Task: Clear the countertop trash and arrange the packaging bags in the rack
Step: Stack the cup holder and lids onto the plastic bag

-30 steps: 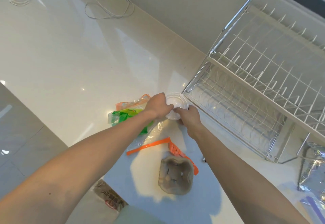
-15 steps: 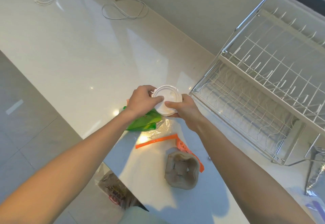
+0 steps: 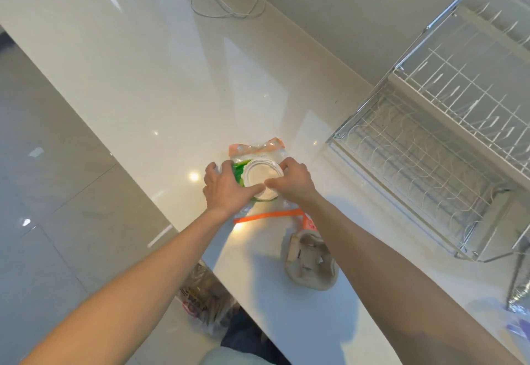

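Hands meet over the white countertop [image 3: 143, 83]: left hand [image 3: 226, 189] and right hand [image 3: 295, 182] both pinch a round white lid [image 3: 262, 177] just above a green and clear packaging bag [image 3: 258, 151]. Right of them stands the wire rack [image 3: 430, 146]; nearer lies a cardboard cup holder [image 3: 311, 264].

Glossy cream-white stone desk [image 3: 149, 78] running diagonally, streaked with bright patches of light. Plain pale grey wall [image 3: 344, 6] behind along the far edge. To the left and below, large shiny grey floor tiles [image 3: 43, 192] with thin grout lines and small reflections.
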